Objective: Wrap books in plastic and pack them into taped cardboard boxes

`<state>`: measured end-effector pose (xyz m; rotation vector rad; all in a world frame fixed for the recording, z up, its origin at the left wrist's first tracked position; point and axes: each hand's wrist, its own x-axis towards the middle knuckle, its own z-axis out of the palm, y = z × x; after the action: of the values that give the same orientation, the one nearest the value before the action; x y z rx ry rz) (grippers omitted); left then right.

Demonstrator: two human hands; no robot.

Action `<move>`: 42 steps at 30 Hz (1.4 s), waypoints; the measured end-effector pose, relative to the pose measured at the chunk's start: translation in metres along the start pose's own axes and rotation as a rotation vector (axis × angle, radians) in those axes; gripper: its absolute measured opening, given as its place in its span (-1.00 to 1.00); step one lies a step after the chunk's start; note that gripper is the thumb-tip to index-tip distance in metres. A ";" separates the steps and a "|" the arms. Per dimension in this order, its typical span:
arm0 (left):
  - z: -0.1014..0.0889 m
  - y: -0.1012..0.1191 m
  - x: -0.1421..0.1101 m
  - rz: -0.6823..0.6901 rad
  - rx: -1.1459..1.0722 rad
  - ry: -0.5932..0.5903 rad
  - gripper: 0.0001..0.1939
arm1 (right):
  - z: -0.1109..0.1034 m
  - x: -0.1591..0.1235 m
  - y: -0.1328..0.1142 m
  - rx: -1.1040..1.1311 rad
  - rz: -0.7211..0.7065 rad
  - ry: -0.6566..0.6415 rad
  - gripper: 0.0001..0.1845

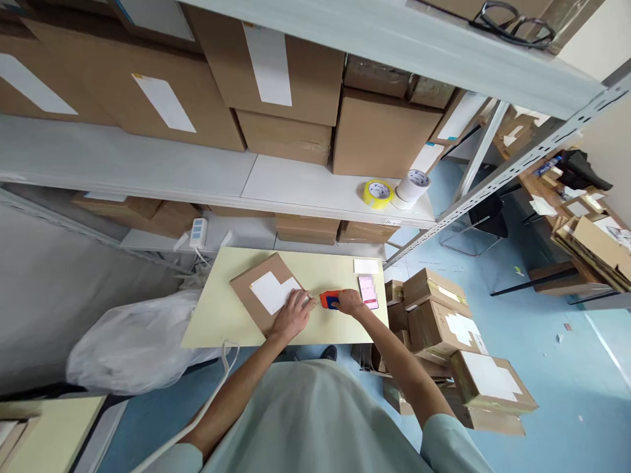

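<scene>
A flat cardboard box (249, 295) with a white label (271, 289) on top lies at an angle on the pale yellow table (217, 315). My left hand (294, 314) rests on the label and the box's right side, its fingers stretched out. Just right of the box, my right hand (349, 301) is wrapped round a red and blue utility knife (330, 299). The knife points left toward the box's right corner. Whether its tip touches the cardboard I cannot tell. Beside my right hand lies a phone (367, 293) with a lit pink screen.
A white paper slip (365, 266) lies above the phone. Yellow tape (378, 194) and white tape (413, 188) stand on the shelf (305, 190) behind. Stacked cartons (438, 328) flank the table's right side, a clear plastic bag (138, 348) its left. A white cable (217, 387) crosses my left arm.
</scene>
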<state>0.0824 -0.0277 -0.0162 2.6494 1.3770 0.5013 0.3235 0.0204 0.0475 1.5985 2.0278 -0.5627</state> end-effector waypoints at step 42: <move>-0.161 -0.013 0.193 -0.212 -0.573 0.791 -0.84 | -0.232 -0.004 -0.027 0.141 0.037 0.779 -0.54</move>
<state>0.1203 0.1284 0.1777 1.8613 1.3437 1.7247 0.2688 0.1492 0.2341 2.1673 2.5191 -0.0480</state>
